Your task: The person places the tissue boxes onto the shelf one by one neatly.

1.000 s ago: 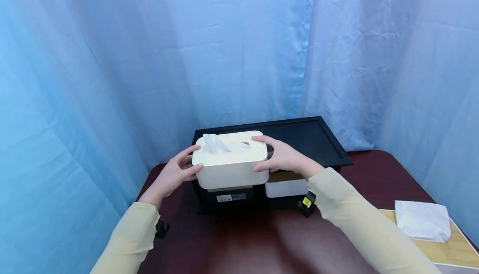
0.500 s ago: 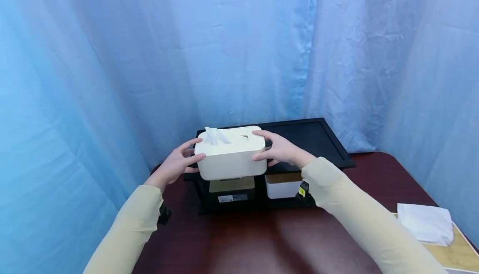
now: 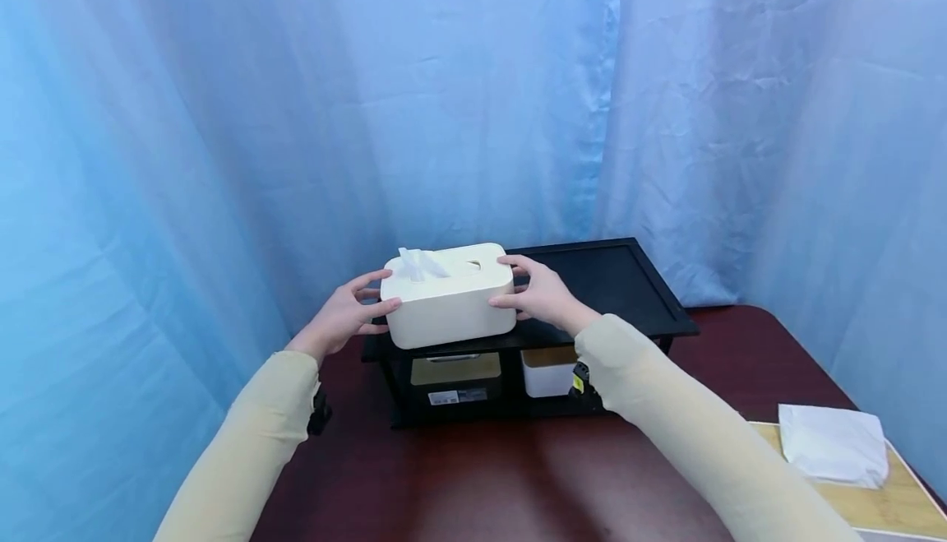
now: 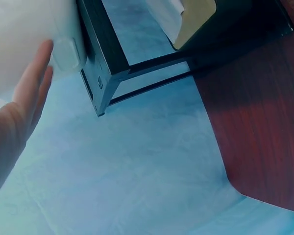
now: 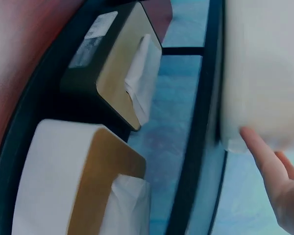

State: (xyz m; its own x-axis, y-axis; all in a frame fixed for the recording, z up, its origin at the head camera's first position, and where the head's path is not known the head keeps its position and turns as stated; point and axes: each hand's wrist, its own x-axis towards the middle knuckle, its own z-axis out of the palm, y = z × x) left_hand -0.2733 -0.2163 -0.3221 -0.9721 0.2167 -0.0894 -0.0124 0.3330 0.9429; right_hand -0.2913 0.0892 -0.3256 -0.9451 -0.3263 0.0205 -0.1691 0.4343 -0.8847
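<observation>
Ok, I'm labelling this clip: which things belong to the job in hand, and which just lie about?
Likely in the job:
white tissue box, held by left hand and right hand
black stand, close by

Seemingly just lying about:
dark box, lower level
brown-topped box beside it
wood-topped item, lower right

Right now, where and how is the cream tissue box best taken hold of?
Probably by its two short ends, one hand from each side, as the left hand and right hand have it. The cream tissue box is long with rounded corners, so thumbs can press the front. I'd avoid the tissue sticking up from its top, which looks soft.
</observation>
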